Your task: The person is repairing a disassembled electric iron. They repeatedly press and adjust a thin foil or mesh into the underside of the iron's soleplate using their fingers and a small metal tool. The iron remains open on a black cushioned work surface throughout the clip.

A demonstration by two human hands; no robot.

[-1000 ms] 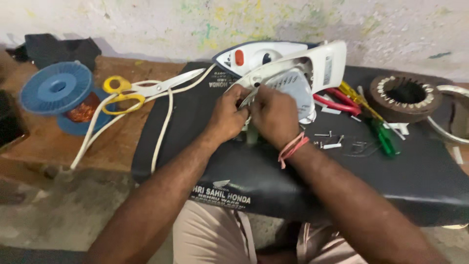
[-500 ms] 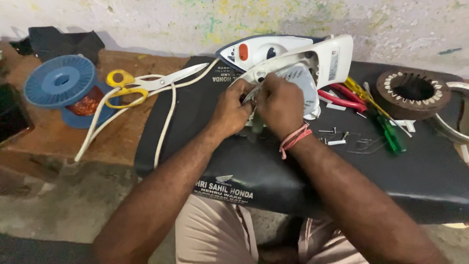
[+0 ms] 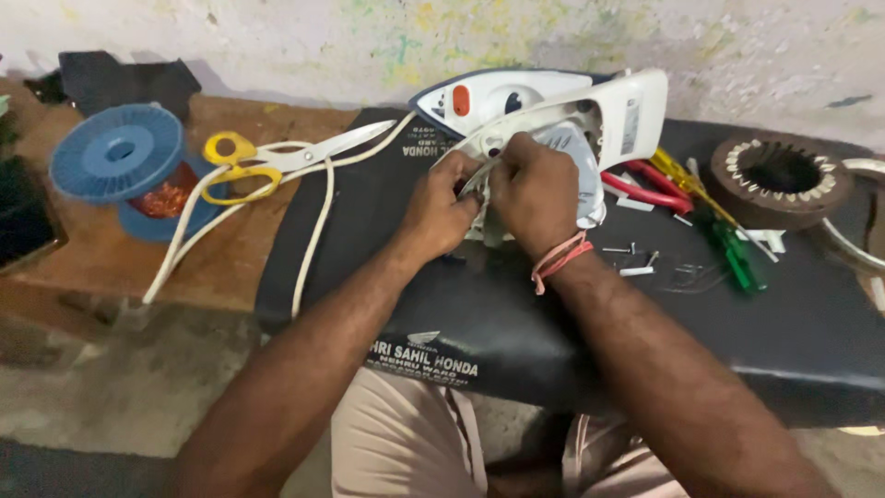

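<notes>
Clothes iron [image 3: 553,115], white with blue trim, opened, on its side atop black padded seat [image 3: 572,314]. Left hand [image 3: 441,214] and right hand [image 3: 533,192] both pinched on small parts at its underside. Alongside: white cord [image 3: 313,231], yellow-handled scissors [image 3: 267,161], blue wire spool [image 3: 120,157], green screwdriver [image 3: 733,249], loose screws [image 3: 627,258].

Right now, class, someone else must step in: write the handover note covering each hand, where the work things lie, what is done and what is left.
Left hand: fingers pinched on the underside of the white electric iron.
Right hand: gripping the same spot; whatever it pinches is hidden.
The iron lies on its side on the black padded seat, its white cord trailing left.
Done: loose small screws lie beside it.
Left: iron is open underneath.
Green-handled screwdriver lies to the right.
</notes>
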